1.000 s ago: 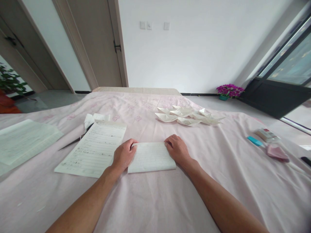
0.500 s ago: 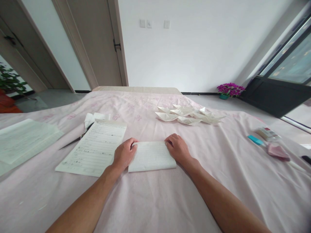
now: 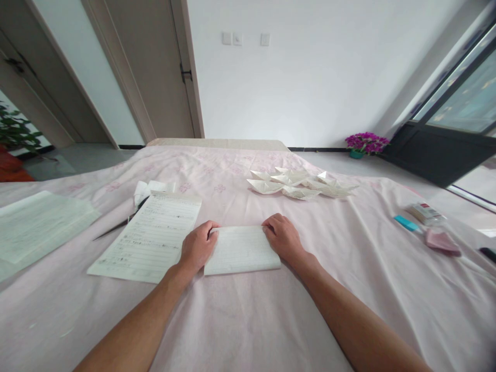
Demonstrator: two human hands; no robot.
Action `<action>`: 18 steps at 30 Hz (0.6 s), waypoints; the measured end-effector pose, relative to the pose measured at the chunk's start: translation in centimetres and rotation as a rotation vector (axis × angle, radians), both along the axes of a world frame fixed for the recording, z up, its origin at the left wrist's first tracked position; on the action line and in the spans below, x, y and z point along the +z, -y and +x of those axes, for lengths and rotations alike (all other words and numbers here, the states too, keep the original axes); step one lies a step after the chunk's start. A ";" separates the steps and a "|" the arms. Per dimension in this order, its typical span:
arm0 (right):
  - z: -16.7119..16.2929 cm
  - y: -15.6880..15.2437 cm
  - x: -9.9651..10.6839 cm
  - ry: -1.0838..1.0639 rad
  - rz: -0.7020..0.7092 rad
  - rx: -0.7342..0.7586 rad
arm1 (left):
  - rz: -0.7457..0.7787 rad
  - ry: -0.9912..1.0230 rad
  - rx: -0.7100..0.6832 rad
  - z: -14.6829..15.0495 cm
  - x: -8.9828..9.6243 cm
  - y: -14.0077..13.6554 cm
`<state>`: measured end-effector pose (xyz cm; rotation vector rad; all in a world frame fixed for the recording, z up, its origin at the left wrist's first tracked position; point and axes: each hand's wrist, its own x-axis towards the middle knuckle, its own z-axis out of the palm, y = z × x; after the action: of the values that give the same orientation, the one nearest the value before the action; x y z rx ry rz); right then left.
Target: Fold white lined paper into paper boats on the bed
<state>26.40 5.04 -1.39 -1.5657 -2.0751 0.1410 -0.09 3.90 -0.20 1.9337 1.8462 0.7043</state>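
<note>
A folded sheet of lined paper [image 3: 242,251] lies flat on the pink cloth in front of me. My left hand [image 3: 198,243] pinches its upper left corner, thumb on top and fingers curled. At the upper right corner, my right hand [image 3: 284,236] grips the same sheet with bent fingers. Left of it rests a handwritten lined sheet [image 3: 149,237], close beside my left hand. Several folded paper boats [image 3: 298,183] stand grouped together beyond my right hand.
Scissors [image 3: 112,229] lie partly under the written sheet, near crumpled white paper [image 3: 145,190]. More paper sheets [image 3: 46,227] are at far left. To the right sit a blue object [image 3: 406,223], a clear-wrapped packet [image 3: 425,213] and a pink cloth piece [image 3: 442,242].
Both hands keep their hold on the folded paper's corners. Only a very slight shift of the whole view shows.
</note>
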 end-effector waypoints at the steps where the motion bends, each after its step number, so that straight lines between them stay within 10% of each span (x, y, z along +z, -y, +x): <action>1: 0.0 0.0 0.0 -0.001 0.000 -0.001 | 0.000 0.005 0.000 0.0 0.0 0.0; 18: -0.2 0.3 0.5 -0.027 -0.019 0.002 | 0.093 0.231 -0.046 -0.4 -1.1 -0.3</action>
<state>26.17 4.79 -0.85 -1.5647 -2.0600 0.1822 -0.51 4.23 -1.33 1.8561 1.6513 0.9691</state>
